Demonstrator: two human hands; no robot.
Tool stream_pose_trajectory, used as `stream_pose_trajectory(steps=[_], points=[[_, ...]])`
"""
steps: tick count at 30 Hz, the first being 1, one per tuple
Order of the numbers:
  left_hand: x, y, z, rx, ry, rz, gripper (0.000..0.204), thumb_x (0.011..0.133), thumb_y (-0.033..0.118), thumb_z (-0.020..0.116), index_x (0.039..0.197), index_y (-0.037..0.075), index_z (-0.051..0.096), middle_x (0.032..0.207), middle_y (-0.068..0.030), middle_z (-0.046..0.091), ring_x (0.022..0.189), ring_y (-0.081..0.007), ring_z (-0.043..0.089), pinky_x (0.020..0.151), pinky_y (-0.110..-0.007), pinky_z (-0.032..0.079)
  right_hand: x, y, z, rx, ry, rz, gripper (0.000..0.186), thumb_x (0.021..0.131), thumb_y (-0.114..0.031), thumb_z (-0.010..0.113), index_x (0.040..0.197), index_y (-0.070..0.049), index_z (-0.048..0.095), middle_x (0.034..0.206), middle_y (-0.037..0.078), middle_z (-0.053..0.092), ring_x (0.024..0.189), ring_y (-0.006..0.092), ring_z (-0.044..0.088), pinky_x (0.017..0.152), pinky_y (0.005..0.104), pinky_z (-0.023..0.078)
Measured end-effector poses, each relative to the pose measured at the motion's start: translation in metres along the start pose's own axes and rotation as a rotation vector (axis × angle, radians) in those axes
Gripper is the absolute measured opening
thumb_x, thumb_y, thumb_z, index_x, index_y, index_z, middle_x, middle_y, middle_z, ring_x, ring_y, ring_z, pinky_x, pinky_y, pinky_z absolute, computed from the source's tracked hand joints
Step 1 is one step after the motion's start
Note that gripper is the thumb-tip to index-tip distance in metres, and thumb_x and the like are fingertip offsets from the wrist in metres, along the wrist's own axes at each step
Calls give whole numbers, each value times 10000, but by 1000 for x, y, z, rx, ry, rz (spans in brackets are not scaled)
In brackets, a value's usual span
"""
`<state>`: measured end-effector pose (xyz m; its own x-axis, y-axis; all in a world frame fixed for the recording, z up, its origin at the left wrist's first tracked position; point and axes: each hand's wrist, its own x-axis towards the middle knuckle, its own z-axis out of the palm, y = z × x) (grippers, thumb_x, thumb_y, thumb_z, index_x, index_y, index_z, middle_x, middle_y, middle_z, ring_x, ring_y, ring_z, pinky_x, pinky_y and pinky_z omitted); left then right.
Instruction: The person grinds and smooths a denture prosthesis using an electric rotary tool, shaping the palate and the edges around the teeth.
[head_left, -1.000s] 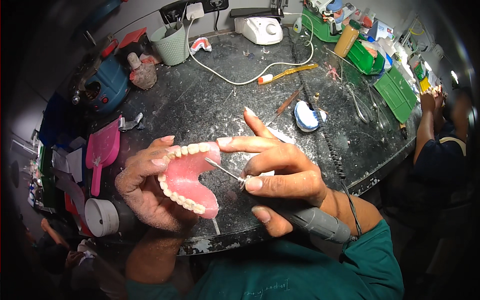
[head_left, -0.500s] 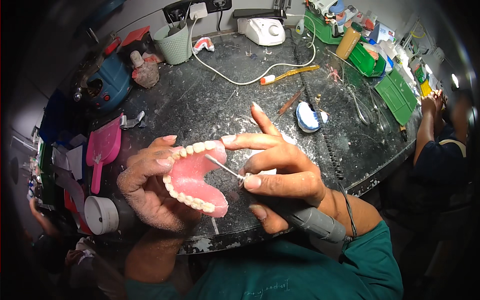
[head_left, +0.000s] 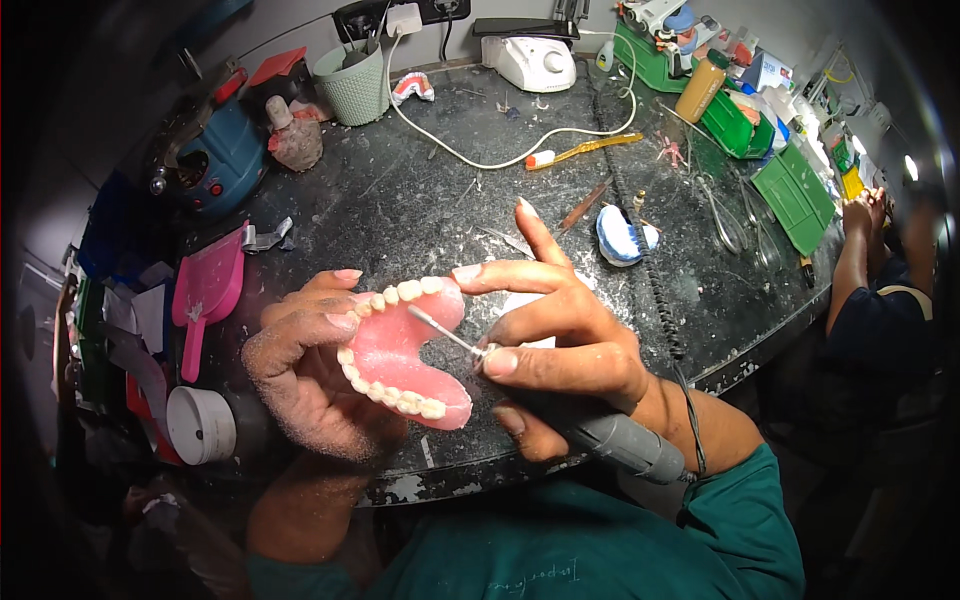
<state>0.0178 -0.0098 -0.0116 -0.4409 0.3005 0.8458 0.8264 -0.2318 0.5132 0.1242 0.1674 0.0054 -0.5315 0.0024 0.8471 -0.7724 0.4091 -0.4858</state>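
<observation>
A pink denture (head_left: 395, 350) with a row of cream teeth is held up over the bench, its open side to the right. My left hand (head_left: 310, 370), dusted with pale powder, closes on its left side; some fingers are hidden behind it. My right hand (head_left: 575, 345) grips a grey dental handpiece (head_left: 630, 445) like a pen, thumb near its front end. From it a thin metal bur (head_left: 445, 330) reaches to the inner pink surface near the denture's upper arm; whether it touches I cannot tell. My right index fingertip rests against that arm's end.
A pink dustpan (head_left: 208, 290) and white tub (head_left: 202, 425) lie left. Behind stand a blue machine (head_left: 225, 160), a woven cup (head_left: 352, 90) and a white control box (head_left: 535, 62). A blue-and-white dental piece (head_left: 620, 238), toothbrush (head_left: 585, 150) and coiled cord (head_left: 655, 290) lie right. Another person's hands (head_left: 865, 210) work far right.
The denture and my left hand have shifted slightly right, toward the bur. My right hand has barely moved and still holds the handpiece.
</observation>
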Motion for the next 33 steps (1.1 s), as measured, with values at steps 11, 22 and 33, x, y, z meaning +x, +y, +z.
stream_pose_trajectory(steps=[11,22,33], points=[[7,1,1,59,-39,83,638,819,485,777,1163,67,439,1069,-91,510,1045,-261,574,975,-432,491,2,0,-1,-49,-29,-2,475,668,-18,799,1104,-145,659,974,27,624,1144,337,628,1127,683,219],[5,2,3,57,-15,53,644,810,479,792,1152,56,448,1063,-120,536,1057,-270,580,974,-433,482,3,1,0,-58,-43,-31,481,678,-20,798,1120,-140,653,980,39,617,1146,351,624,1129,690,196],[1,-3,1,27,10,21,696,795,543,780,1161,55,447,1065,-121,535,1048,-272,574,976,-435,471,2,0,1,-7,1,-21,444,696,-13,789,1102,-135,654,980,42,611,1152,350,628,1135,683,192]])
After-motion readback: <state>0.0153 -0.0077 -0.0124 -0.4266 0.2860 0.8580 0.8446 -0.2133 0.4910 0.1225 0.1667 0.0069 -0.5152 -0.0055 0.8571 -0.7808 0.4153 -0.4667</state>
